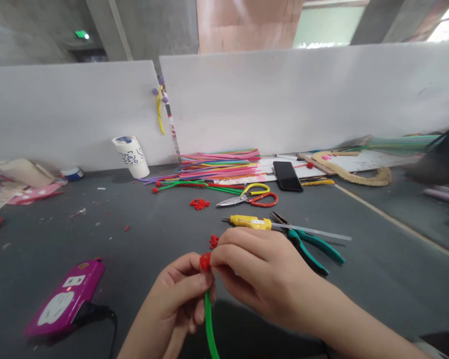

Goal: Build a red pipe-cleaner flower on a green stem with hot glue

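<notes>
L hand [181, 289] grip pinching green stem [209, 319] just under red tip [205, 262], R hand [256, 262] touching tip, grip mostly hidden, can't tell, w/ yellow glue gun [249, 222] nearby on tabletop [153, 234].

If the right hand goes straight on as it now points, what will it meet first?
Probably the red tip on the green stem, which the left hand holds; any gap before it is hard to judge.
</notes>
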The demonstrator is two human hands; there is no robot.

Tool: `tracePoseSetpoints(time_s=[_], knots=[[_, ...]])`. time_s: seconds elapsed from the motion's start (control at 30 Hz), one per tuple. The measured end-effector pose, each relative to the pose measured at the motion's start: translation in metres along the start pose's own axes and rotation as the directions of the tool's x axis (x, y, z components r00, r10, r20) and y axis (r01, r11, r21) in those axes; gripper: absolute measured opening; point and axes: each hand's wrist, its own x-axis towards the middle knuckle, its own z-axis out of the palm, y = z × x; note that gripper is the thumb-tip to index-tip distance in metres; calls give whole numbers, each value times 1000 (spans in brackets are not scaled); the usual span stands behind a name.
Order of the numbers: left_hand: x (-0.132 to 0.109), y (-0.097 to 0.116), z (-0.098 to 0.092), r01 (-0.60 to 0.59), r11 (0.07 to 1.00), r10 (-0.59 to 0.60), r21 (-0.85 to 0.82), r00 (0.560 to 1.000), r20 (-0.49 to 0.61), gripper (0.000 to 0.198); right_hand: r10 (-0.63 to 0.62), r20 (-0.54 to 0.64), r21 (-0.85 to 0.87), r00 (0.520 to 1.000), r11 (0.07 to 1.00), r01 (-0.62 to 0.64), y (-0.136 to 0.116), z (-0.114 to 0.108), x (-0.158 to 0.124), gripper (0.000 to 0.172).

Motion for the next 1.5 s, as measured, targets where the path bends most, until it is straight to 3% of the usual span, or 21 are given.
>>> tracePoseSetpoints(time_s=[0.53,1.5], knots=[[-1,2,3,20,1000,-20,0,999,-45,17,8,30,-20,1000,1000,-7,0,0,0,27],[3,-1,-1,44,997,-45,-61,999,-12,13,33,39,-31,999,999,-32,1,3,1,28]])
